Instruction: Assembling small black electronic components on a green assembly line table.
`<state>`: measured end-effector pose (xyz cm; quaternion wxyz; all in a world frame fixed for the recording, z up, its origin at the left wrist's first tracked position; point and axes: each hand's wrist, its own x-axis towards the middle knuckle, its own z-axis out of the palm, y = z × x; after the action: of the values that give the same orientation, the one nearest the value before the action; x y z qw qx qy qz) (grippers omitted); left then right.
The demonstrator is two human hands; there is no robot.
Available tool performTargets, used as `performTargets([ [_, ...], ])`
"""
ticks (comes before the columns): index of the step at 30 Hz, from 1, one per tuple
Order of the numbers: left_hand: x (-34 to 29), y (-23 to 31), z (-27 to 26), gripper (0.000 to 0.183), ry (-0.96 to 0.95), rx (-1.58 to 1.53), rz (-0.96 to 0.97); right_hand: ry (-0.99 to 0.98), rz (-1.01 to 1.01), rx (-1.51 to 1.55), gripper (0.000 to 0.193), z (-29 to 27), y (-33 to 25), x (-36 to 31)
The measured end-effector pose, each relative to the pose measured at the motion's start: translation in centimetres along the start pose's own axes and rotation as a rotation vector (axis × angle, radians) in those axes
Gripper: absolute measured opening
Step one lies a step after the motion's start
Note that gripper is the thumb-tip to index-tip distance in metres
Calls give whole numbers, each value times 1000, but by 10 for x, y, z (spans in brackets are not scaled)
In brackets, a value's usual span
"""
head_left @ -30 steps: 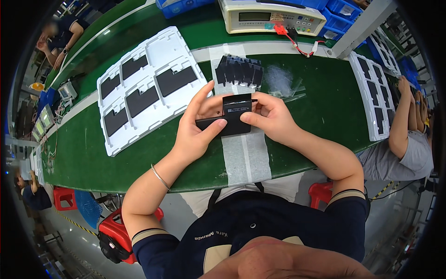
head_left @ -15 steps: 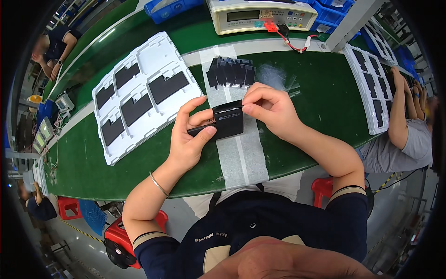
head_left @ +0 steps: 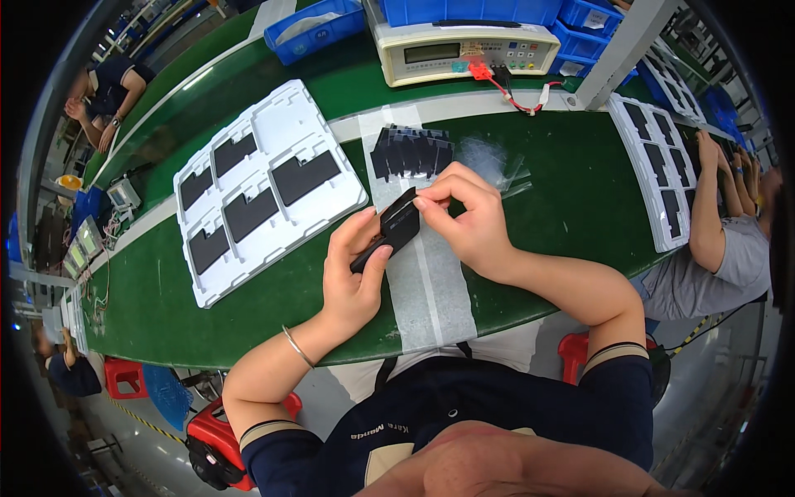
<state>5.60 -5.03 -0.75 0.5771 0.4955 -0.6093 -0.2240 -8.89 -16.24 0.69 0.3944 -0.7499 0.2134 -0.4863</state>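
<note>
My left hand [head_left: 352,269] is closed around a flat black battery pack [head_left: 401,235], thumb on its near face and fingers behind. The pack is tilted, its right end higher. Along its upper edge runs a narrow black strip [head_left: 399,209]. My right hand [head_left: 464,217] pinches the right end of that strip between thumb and forefinger. Just beyond the hands lies a fanned stack of black film strips [head_left: 411,152] with clear edges. To the left, a white molded tray [head_left: 281,112] holds several flat black packs [head_left: 251,215] with notched corners.
Clear film scraps [head_left: 489,161] lie right of the stack. A bench meter [head_left: 468,55] with red and black leads stands at the back, near blue bins [head_left: 315,31]. Another white tray [head_left: 633,157] is on the right, beside a co-worker's arm [head_left: 708,199]. A metal post [head_left: 633,54] rises behind.
The battery pack has turned from nearly level to a steep slant, right end up. Both hands have shifted with it. The whole scene sits slightly lower in view.
</note>
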Motion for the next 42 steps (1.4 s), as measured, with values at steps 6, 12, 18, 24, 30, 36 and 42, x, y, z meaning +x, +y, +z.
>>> performTargets([
  [6, 1, -3, 3, 48, 31, 101, 37, -156, -43, -121, 54, 6, -11, -9],
  [12, 0, -4, 4, 59, -38, 213, 45, -325, 32, -256, 84, 19, -21, -23],
  [18, 1, -12, -19, 60, 26, -538, -293, -332, 132, 43, 33, -16, -8, -1],
  [24, 1, -4, -13, 64, -40, -450, -465, -469, 178, 253, 19, -28, 10, 3],
  [30, 11, 11, 4, 77, 21, -578, -492, -326, 310, 400, 19, -26, 10, -6],
  [36, -6, -19, -10, 45, 17, -619, -539, -213, 363, 470, 18, -20, 8, -10],
  [42, -3, -12, -13, 33, -3, -617, -574, -334, 196, 260, 19, -31, 6, -1],
])
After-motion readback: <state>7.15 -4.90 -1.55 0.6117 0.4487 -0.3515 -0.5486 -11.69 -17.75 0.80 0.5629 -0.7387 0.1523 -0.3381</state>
